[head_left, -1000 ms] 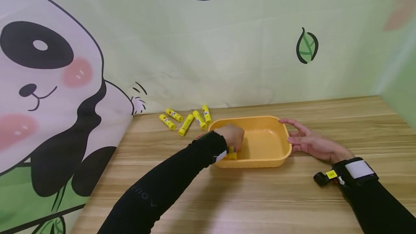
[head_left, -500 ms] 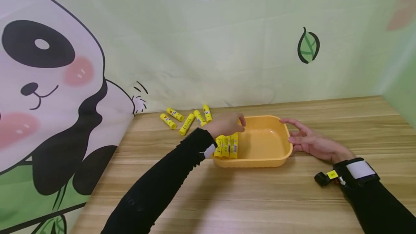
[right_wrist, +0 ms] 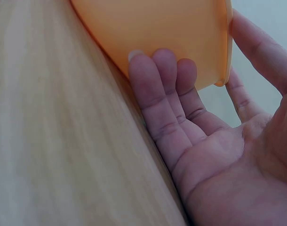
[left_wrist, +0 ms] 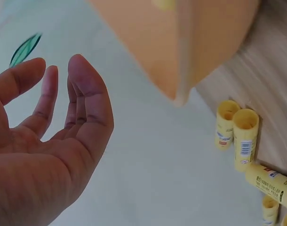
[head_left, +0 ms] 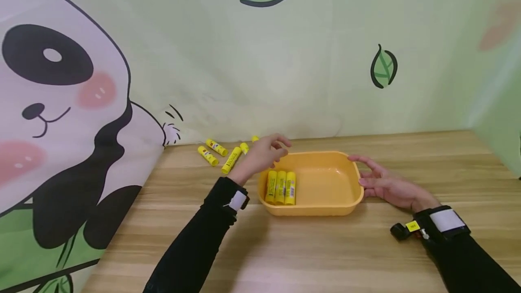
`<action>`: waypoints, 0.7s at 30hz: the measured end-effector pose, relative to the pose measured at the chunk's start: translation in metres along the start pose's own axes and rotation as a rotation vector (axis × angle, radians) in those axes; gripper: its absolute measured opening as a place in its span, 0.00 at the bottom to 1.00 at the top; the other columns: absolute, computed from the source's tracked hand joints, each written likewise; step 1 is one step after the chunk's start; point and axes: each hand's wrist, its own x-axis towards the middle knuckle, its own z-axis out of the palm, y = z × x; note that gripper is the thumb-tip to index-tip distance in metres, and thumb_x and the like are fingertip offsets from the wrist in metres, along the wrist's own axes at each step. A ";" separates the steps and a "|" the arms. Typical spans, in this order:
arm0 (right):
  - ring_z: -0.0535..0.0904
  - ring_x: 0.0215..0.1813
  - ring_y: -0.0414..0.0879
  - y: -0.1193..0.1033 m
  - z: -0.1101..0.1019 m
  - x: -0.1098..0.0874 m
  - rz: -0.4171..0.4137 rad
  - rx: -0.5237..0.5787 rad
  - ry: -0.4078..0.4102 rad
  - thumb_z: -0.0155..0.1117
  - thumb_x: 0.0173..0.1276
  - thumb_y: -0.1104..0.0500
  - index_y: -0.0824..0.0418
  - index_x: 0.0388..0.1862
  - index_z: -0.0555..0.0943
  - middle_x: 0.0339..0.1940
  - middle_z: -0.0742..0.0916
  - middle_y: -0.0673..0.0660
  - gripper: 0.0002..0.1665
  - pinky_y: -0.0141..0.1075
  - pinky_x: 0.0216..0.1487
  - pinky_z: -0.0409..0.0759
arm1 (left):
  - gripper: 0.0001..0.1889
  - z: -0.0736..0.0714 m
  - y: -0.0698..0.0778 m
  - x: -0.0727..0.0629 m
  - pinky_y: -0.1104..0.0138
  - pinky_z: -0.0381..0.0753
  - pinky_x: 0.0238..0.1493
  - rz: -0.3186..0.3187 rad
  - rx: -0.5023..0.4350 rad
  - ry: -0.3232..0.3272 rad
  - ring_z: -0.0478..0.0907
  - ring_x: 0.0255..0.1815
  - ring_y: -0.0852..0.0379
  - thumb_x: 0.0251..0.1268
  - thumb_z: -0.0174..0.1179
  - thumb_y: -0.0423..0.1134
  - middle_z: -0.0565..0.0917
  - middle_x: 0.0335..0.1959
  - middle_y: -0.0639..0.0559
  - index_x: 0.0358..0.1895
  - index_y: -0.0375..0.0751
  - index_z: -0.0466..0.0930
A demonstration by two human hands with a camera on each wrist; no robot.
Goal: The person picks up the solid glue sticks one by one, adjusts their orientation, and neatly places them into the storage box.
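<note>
An orange-yellow plastic tray (head_left: 321, 209) stands on the table, with three yellow glue sticks (head_left: 281, 187) side by side at its left end. My left hand (head_left: 262, 155) hovers over the tray's back left corner, fingers loosely bent and nothing in them. Several more glue sticks (head_left: 231, 160) lie behind and left of the tray, some partly covered by that hand. In the left wrist view, loose glue sticks (left_wrist: 246, 139) show labels and hollow ends. At the tray's right end, my right hand (head_left: 392, 189) touches the outer wall with extended fingertips (right_wrist: 146, 77); another finger meets the rim.
The wood-grain table (head_left: 325, 252) runs back to a pale green cloth backdrop (head_left: 325, 80) printed with leaves and a large panda. A black strap with a small device (head_left: 400, 232) sits on the right wrist.
My left hand has lifted out of the tray and moved left and back, uncovering the three glue sticks inside. The right hand has stayed at the tray's right end.
</note>
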 end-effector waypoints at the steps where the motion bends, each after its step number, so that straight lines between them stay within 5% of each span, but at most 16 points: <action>1: 0.83 0.62 0.56 0.001 0.000 -0.001 0.001 0.002 0.001 0.49 0.82 0.69 0.45 0.82 0.56 0.69 0.77 0.64 0.37 0.47 0.61 0.83 | 0.13 -0.002 -0.001 -0.001 0.56 0.85 0.46 0.007 -0.024 0.015 0.80 0.50 0.36 0.80 0.57 0.39 0.80 0.52 0.43 0.61 0.44 0.79; 11: 0.82 0.63 0.57 0.004 0.000 -0.002 0.009 0.024 0.004 0.48 0.82 0.69 0.44 0.83 0.55 0.69 0.77 0.66 0.37 0.48 0.63 0.81 | 0.15 -0.025 -0.009 -0.009 0.63 0.85 0.41 0.062 -0.139 0.165 0.80 0.41 0.48 0.79 0.58 0.39 0.80 0.54 0.42 0.63 0.43 0.79; 21: 0.82 0.64 0.56 0.001 0.002 -0.002 0.013 0.014 0.005 0.49 0.82 0.69 0.43 0.83 0.55 0.70 0.77 0.65 0.38 0.47 0.63 0.82 | 0.16 -0.049 -0.031 -0.013 0.59 0.82 0.49 0.091 -0.308 0.285 0.79 0.50 0.46 0.79 0.58 0.38 0.78 0.56 0.40 0.64 0.41 0.78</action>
